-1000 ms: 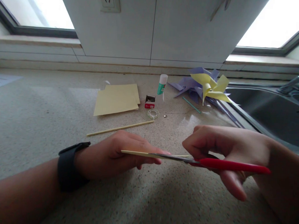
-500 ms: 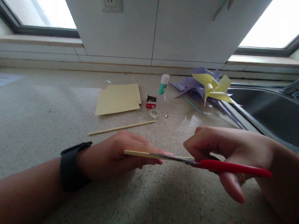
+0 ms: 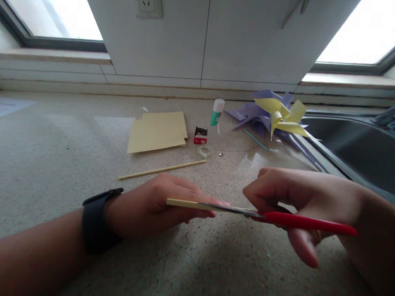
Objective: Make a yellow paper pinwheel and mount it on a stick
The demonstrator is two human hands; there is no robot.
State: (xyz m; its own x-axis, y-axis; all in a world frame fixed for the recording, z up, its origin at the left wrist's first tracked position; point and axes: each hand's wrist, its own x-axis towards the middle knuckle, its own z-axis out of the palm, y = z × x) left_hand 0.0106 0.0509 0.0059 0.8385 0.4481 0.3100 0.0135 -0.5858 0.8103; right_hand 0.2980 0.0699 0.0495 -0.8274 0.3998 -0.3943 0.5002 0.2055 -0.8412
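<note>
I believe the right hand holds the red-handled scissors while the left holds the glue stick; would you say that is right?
The left hand holds pale yellow paper, not the glue stick, as the head view shows; the right hand does hold the red-handled scissors.

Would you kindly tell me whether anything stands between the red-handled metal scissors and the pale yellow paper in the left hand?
Nothing visible does: the red-handled metal scissors, held in the right hand, meet the pale yellow paper with their blades.
</note>
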